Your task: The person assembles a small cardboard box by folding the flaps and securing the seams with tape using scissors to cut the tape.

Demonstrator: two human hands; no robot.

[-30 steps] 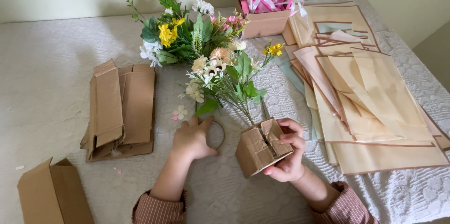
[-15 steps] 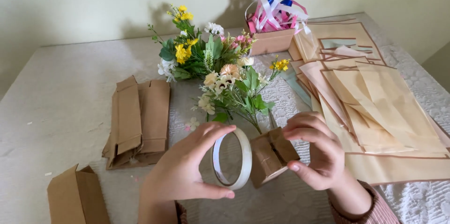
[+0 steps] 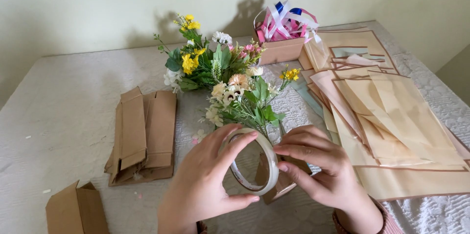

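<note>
Hands meet low in the middle of the view, over a surface (image 3: pixel 63 116) covered in pale textured cloth. The left hand (image 3: pixel 205 180) is closed around a roll of clear tape (image 3: pixel 254 163), thumb under its lower edge and fingers curled over the top, holding it upright with its hole facing the camera. The right hand (image 3: pixel 318 170) pinches at the roll's right rim with thumb and forefinger, the other fingers spread. Behind the roll, partly hidden, sits a small brown cardboard box (image 3: pixel 284 185) from which a bunch of artificial flowers (image 3: pixel 245 99) rises, cream and yellow blooms among green leaves. A second, larger flower bunch (image 3: pixel 203 62) lies further back. Flattened cardboard boxes (image 3: pixel 144 133) are stacked to the left, another folded box (image 3: pixel 73 209) near the bottom left corner. Sheets of tan wrapping paper (image 3: pixel 391 116) fan out on the right, and a box of coloured ribbons (image 3: pixel 284 33) stands behind them.
</note>
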